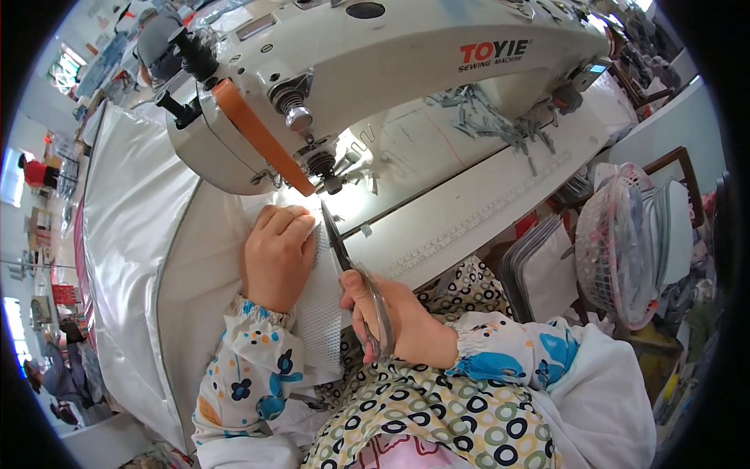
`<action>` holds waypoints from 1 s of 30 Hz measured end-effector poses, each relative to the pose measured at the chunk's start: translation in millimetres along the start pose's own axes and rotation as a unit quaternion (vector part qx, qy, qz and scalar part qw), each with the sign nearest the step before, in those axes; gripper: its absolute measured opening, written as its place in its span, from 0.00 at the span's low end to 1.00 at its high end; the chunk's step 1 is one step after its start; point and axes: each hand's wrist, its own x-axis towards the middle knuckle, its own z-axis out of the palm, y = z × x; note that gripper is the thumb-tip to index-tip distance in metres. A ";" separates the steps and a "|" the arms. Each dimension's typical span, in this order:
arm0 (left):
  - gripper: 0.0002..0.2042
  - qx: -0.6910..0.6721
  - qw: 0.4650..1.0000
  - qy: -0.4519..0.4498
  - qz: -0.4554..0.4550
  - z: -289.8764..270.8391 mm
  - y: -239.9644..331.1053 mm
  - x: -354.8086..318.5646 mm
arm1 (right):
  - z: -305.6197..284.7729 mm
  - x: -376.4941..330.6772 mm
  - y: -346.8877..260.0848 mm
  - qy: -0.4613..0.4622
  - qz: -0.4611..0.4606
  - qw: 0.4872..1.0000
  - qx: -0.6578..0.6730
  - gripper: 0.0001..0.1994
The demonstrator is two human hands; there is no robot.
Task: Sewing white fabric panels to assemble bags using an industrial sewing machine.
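Note:
My right hand (406,316) grips a pair of metal scissors (336,240), its fingers round the handles. The blades point away from me, with their tips close below the needle area of a white sewing machine (375,59). Just left of the blades, my left hand (279,254) is closed on white fabric (207,262), fingers bent and pressed together at the lit spot under the machine head. The fabric spreads over the left side, with grey piping along a seam. A white mesh-like piece (320,336) hangs between my forearms. What lies under my left fingertips is hidden.
Several short grey strips (488,117) lie piled on the machine bed, which has a ruler scale (469,223) along its near edge. To the right stand a pink-and-white plastic basket (598,250) and stacked grey-edged panels (543,266). Other people are in the left background.

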 end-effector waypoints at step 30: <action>0.05 0.080 0.994 -0.068 -0.037 0.2 7.5 7.4 | -37.3 54.6 14.8 0.006 -0.576 0.600 -0.556 0.09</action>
